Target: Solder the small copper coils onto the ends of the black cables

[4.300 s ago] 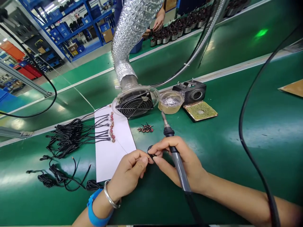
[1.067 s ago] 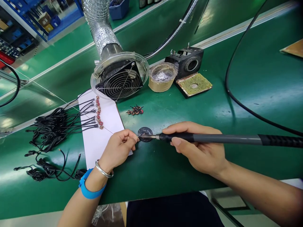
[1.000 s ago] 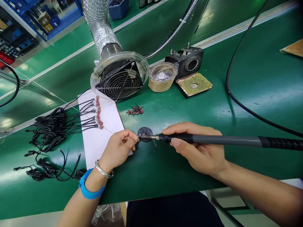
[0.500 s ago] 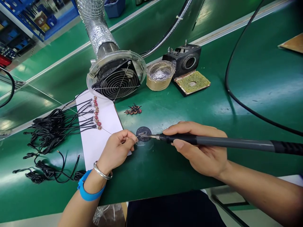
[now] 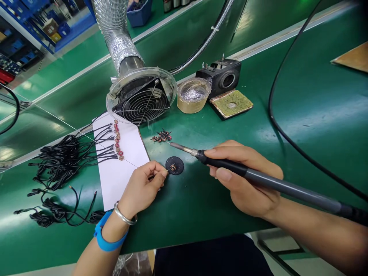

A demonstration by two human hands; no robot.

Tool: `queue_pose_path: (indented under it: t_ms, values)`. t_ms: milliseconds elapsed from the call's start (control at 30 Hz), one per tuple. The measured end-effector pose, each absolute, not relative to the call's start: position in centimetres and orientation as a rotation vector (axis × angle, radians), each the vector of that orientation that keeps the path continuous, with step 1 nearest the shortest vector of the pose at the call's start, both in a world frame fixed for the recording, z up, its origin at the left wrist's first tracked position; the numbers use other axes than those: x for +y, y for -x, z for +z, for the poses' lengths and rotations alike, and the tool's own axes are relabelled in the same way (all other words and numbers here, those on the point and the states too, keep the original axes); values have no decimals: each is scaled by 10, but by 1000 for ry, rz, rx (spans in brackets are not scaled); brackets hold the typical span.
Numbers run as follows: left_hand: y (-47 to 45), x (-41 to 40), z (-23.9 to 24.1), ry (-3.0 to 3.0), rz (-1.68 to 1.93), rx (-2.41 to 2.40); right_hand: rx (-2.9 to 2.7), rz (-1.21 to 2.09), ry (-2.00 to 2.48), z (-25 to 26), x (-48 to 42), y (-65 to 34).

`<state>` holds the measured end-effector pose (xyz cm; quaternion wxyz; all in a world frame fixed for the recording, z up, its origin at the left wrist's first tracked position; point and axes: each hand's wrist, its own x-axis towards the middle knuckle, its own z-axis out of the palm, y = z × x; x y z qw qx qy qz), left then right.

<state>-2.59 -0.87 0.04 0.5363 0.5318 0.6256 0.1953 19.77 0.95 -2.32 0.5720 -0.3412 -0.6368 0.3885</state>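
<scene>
My right hand [image 5: 244, 176] grips a grey soldering iron [image 5: 258, 180], its tip lifted and pointing left toward a small pile of copper coils [image 5: 162, 136]. My left hand [image 5: 142, 188] pinches a thin solder wire [image 5: 115, 153], whose end rests beside a black round pad [image 5: 175, 165]. A small copper coil [image 5: 173, 167] lies on that pad. The solder wire runs back across a white sheet [image 5: 120, 168] to the upper left.
A fume fan [image 5: 140, 101] on a silver duct stands behind the sheet. Beside it are a taped dish of solder dross [image 5: 194, 95], a black iron stand [image 5: 221, 74] and a yellow sponge [image 5: 231, 104]. Black leads [image 5: 66, 157] lie in a heap at left.
The soldering iron's tip has lifted off the coil on the black pad and swung up and away. My left hand stays pinched beside the pad.
</scene>
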Motion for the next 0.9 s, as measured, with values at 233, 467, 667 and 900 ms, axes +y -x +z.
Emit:
queue_pose_path:
  t_ms: [233, 467, 667, 900]
  values:
    - [27, -16, -2, -1355, 445, 1519, -1502, 847, 827, -25, 9, -195]
    - [26, -16, 6, -1448, 390, 1529, -1884, 899, 706, -24, 20, -176]
    - [28, -17, 7, -1523, 366, 1482, -2192, 750, 593, -35, 30, -160]
    - [26, -17, 12, -1592, 360, 1492, -2213, 868, 638, -33, 26, -160]
